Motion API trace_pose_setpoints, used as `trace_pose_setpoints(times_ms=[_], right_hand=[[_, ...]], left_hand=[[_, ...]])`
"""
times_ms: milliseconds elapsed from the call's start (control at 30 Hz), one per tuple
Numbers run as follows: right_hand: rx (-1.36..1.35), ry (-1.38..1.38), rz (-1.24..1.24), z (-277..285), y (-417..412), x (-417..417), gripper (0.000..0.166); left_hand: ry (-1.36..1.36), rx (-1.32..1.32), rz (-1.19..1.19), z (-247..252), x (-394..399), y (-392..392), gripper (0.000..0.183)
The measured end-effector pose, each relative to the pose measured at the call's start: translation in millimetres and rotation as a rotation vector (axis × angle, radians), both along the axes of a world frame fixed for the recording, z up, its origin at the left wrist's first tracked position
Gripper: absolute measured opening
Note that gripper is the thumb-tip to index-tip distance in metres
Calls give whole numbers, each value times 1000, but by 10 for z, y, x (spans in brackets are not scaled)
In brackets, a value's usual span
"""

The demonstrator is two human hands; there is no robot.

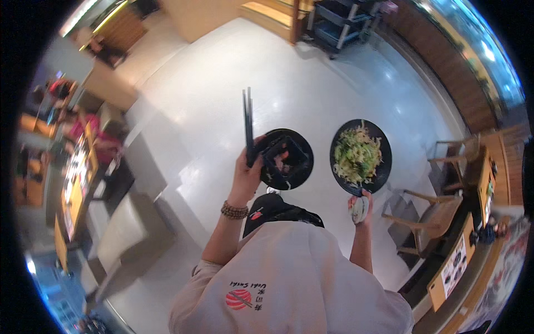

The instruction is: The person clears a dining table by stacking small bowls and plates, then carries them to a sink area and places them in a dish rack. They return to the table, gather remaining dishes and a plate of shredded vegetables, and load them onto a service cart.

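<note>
My left hand [246, 171], with a beaded bracelet at the wrist, grips the edge of a round black plate [306, 150]. On that plate lies a square black dish [297, 147] with some food scraps in it. Dark chopsticks [249, 112] stick out forward from the same hand. My right hand [362, 204] is closed on the near edge of a black plate [386, 144], which bears shredded salad greens [356, 154]. A small pale object [358, 210], too unclear to name, is also in the right hand. The two plates are apart.
At the left are seated people [83, 125], a long table [75, 200] and a padded bench seat [125, 229]. Wooden chairs [436, 221] and a table with a picture menu [457, 267] stand at the right. Ahead are a utility cart [333, 25] and wooden steps [267, 16].
</note>
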State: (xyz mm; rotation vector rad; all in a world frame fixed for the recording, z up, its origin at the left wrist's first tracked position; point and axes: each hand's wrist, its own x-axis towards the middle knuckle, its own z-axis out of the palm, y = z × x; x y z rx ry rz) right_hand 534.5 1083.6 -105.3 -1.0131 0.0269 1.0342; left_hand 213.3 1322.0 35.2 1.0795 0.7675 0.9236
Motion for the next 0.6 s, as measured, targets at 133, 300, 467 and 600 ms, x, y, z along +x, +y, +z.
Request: trace_pose_setpoints(times_ms=[133, 300, 467, 600], right_hand=[[-30, -60, -60, 121, 468, 261, 29], [54, -100, -123, 90, 541, 39, 29], [36, -158, -21, 54, 663, 470, 31], [38, -181, 30, 74, 855, 778, 33]], left_hand=[[42, 7, -96, 129, 696, 718, 39], [18, 24, -133, 167, 640, 1044, 41], [-144, -20, -88, 165, 1091, 1119, 43], [-112, -80, -53, 53, 1354, 1227, 41]])
